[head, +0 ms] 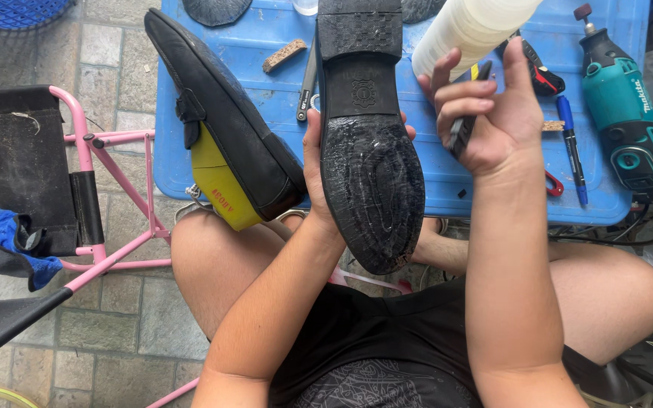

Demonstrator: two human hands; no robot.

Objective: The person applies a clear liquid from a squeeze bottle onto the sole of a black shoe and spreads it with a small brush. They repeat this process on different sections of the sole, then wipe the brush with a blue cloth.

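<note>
Black rubber fills the middle of the view: a black shoe [368,143] is held sole-up, heel at twelve o'clock and toe at six, its forepart shiny with a wet-looking film. The left hand [319,177] has its grip clamped on this shoe from behind — the thumb lies along the sole's nine o'clock edge and fingertips show at the three o'clock edge.

At two o'clock from the sole, the right hand [489,106] is raised, palm toward the camera, with its fingers curled shut round a slim dark tool [468,113] that has a touch of yellow near its upper end. Just above that hand, at one o'clock, stands a white plastic bottle [474,26], blurred and close to the lens.

A second black shoe [224,113] lies at ten o'clock, tilted on its side across the near edge of the blue table [266,30], with a yellow insole [221,185] showing at its opening. Behind the held shoe, on the table, lie a small brown block [284,55] and a grey metal tool [307,83].

At three o'clock on the table rests a teal rotary tool [625,113], and beside it a blue pen [570,147] — a bit of red handle [553,183] peeks out below the wrist. A pink-framed folding stool [85,174] stands at nine o'clock on the stone paving, with a blue cloth [1,234] draped at its lower corner. Bare knees frame the lower part of the view.
</note>
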